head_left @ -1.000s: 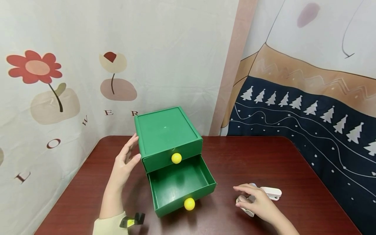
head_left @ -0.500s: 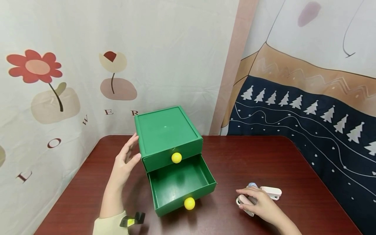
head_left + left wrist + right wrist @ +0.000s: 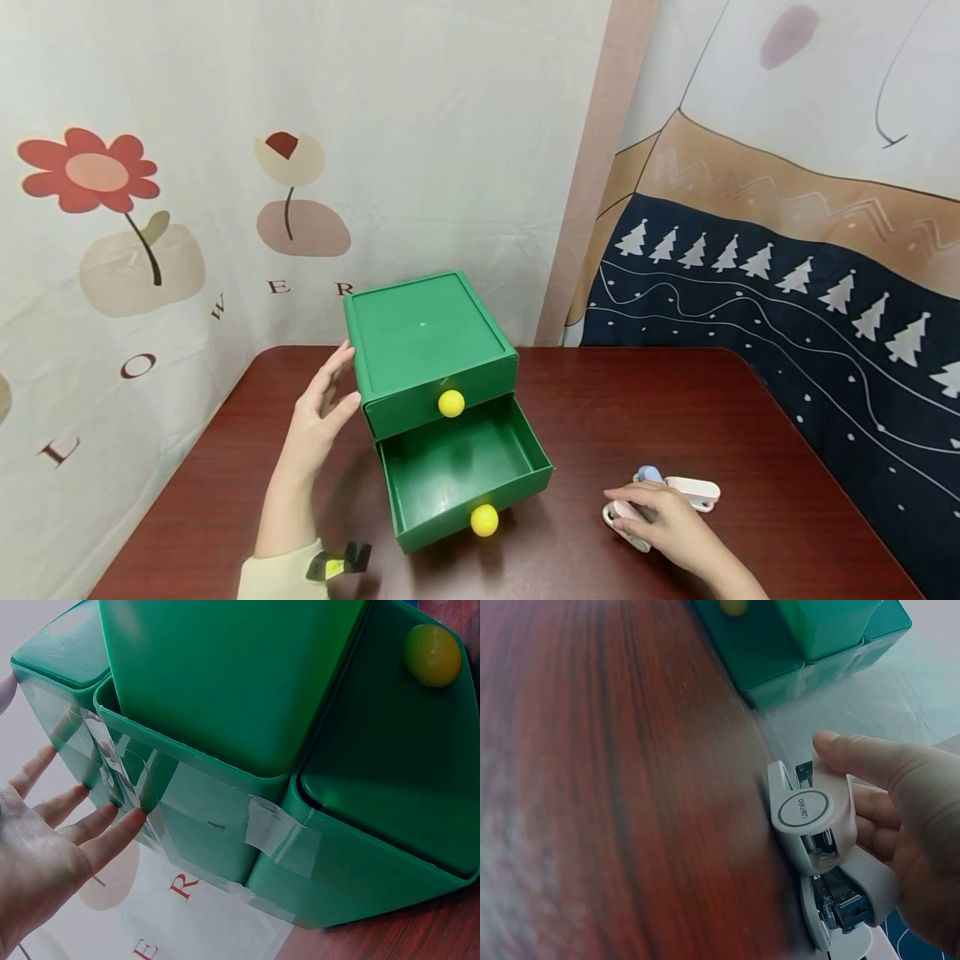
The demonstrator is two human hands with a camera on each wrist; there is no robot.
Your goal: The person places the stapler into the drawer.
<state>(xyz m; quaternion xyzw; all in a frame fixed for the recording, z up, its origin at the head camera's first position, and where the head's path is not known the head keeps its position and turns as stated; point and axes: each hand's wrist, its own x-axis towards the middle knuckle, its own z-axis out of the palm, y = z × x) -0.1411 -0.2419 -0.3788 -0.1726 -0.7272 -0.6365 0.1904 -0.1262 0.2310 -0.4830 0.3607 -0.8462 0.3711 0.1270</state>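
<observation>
A green drawer box (image 3: 427,333) with yellow knobs stands on the table, its middle drawer (image 3: 465,475) pulled out and holding nothing. My left hand (image 3: 318,412) rests its spread fingertips against the left side of the box; the left wrist view shows those fingers (image 3: 112,840) nearly straight on the taped wall. My right hand (image 3: 667,521) pinches a small white stapler (image 3: 626,527) between thumb and fingers. The right wrist view shows this stapler (image 3: 802,810) close at the tabletop, with its round badge facing the camera. Part of it is hidden behind my hand.
Beyond my right hand lie a blue-ended thing (image 3: 648,475) and another white stapler (image 3: 697,492). The dark red tabletop (image 3: 585,400) runs back to a printed curtain (image 3: 450,167). A black and yellow strap (image 3: 337,567) sits at my left sleeve.
My right thumb and fingers have closed onto the white stapler, with the hand shifting slightly right. My left hand and the drawer box have stayed put.
</observation>
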